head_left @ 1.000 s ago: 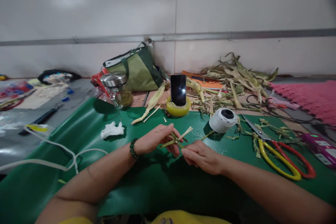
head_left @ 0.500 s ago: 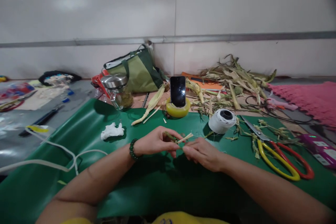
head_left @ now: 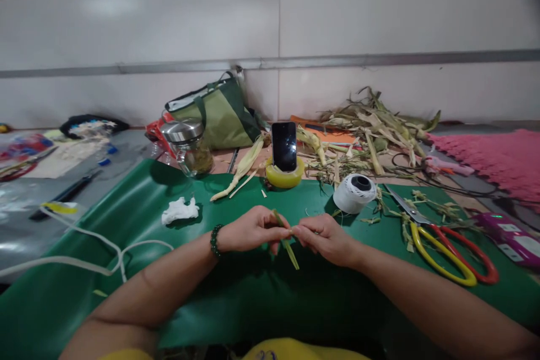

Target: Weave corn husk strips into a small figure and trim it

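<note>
My left hand, with a dark bead bracelet at the wrist, is closed in a pinch on a narrow green strip of corn husk. The strip's split end points down toward me, and its other end sticks up above my fingers. Meeting it at the fingertips, my right hand is also pinched closed; what lies between its fingers is hidden. Beyond my right hand a white spool of thread lies on the green mat.
Scissors with yellow and red handles lie at right among knotted husk pieces. A phone stands in a yellow tape roll. Behind are a husk pile, a glass jar and a green bag. Crumpled white tissue lies left.
The strip has turned in my fingers: its pale end pointed up to the right before, and now a split green end hangs toward me. My right fingertips have closed up against the left.
</note>
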Motion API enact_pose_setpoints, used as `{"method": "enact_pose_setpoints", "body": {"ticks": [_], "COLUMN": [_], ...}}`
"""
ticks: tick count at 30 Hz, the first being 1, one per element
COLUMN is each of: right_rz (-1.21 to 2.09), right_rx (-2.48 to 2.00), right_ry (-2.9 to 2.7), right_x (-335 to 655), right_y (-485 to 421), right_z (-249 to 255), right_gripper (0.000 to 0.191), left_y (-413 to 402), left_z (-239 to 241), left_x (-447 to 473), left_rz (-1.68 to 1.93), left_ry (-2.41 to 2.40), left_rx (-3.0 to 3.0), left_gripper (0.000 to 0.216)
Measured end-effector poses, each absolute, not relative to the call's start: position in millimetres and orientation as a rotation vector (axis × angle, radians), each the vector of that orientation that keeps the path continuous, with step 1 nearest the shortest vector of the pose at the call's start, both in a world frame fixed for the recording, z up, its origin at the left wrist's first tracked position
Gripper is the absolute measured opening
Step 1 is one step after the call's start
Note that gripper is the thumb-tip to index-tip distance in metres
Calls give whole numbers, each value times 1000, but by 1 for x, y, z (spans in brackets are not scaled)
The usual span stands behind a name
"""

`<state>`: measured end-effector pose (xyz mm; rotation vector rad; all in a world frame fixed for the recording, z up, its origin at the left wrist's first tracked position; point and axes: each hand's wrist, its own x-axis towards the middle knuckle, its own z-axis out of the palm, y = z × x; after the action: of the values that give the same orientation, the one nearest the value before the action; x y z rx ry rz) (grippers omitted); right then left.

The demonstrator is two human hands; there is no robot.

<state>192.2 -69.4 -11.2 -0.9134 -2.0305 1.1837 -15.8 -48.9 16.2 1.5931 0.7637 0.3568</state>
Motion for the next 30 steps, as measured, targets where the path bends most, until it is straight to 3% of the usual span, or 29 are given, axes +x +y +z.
{"method": "enact_pose_setpoints", "body": {"ticks": [5,12,19,24,30], "right_rz": [1263,1232,1199,886,904], "right_rx": [-988,-950,-959,-1113,-1051], "right_ry": [-1534,-1607,-1868,-2021,-2167], "right_x": [190,183,183,195,196], "right_y": [-60,-62,-68,-59,-58], "right_z": [-12,-13,-11,-5,-5], "right_gripper": [51,50,53,44,51], "left_y": [-40,-51,-50,-54,-57], "left_z": [11,5,8,8,6], "left_x": [-18,-6,-5,-5,-1], "left_rz": [801,897,830,700,438], "left_ry": [631,869,801,792,806], "left_rx": [1257,1464,1512,1493,1598], "left_gripper": [67,56,42,43,46]}}
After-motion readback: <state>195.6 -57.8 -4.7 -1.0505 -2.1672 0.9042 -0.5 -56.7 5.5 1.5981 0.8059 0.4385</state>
